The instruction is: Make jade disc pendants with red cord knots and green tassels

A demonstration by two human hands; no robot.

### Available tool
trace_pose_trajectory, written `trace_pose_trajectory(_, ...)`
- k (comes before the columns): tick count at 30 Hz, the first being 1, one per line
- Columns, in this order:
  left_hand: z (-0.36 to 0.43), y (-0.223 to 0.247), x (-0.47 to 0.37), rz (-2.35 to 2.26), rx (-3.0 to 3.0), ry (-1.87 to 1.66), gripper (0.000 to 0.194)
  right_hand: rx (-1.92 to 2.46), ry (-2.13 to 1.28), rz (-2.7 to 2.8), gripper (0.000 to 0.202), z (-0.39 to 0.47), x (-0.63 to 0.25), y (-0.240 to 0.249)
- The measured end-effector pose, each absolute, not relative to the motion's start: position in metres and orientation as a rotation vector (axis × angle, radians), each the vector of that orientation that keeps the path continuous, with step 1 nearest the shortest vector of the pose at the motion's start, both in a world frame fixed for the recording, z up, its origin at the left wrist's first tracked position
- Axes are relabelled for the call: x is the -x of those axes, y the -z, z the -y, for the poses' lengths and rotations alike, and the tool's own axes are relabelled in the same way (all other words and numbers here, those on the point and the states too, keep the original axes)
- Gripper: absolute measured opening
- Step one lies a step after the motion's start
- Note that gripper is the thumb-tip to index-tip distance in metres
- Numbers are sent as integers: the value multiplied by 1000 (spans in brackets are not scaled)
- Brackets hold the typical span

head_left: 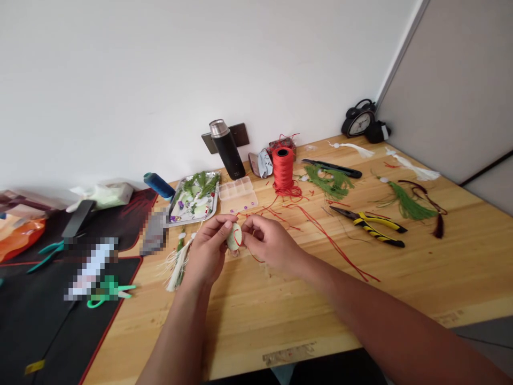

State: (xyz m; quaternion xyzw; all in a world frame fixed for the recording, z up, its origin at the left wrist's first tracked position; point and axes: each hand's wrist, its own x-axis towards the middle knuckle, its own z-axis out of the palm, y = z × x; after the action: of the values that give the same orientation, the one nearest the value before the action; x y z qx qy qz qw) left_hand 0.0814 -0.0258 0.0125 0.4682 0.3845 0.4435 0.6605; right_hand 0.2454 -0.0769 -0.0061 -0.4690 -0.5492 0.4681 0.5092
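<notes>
Near side of red spool (282,172): person's left hand (209,243) pinches pale disc (231,241); right hand (269,239) at disc edge, hold not discernible

A black flask with a silvery cap (228,152) stands at upper centre, before a dark wall plate (241,135). A black alarm clock (360,123) sits at upper right. A red-edged black mat (20,326) fills the lower left; an orange bag (26,239) lies at the left edge.
</notes>
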Motion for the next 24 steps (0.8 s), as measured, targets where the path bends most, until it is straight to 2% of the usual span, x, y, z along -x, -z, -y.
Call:
trace_pose_trajectory(9,24,-13,-82,-906,-1055,-994,39,1111,-1208,1241,8,71,-247,6)
trace_pose_trajectory(24,7,-13,-60,-1109,-1217,-1087,34,1182,-1214,1180,2,66,-255,2)
